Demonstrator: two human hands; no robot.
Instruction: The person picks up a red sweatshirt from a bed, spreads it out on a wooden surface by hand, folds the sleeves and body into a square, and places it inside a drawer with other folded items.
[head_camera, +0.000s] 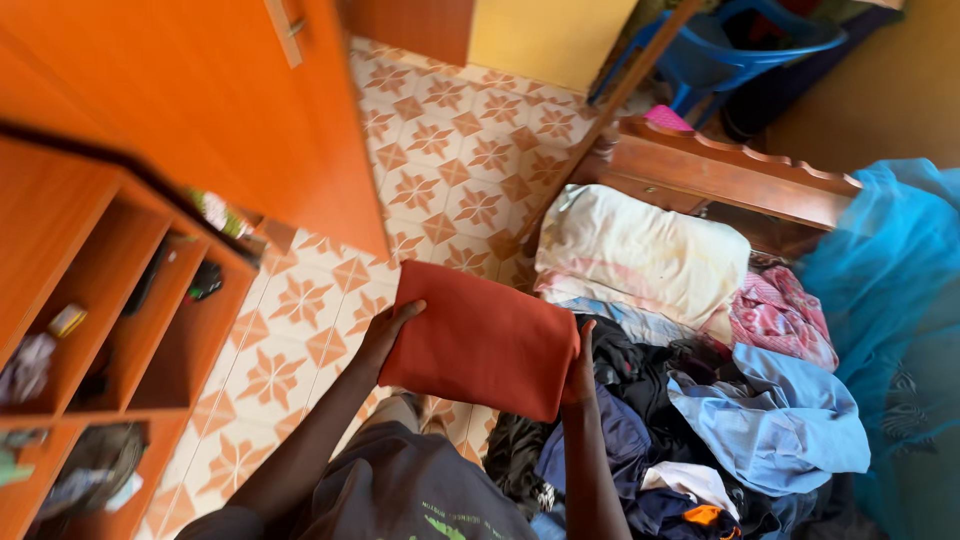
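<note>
a heap of clothes (700, 440) covered the bed at four o'clock, a pale pillow (640, 250) and a blue net (890, 300) beyond it; an orange wardrobe (120, 300) stood open at nine o'clock, its shelves holding small oddments. at centre, above the tiled floor (450, 170), a folded rust cloth (480, 340) was held flat, long axis running ten to four o'clock. the left hand (392, 325) gripped its left edge, the right hand (580, 370) its right edge, fingers closed on the fabric.
</note>
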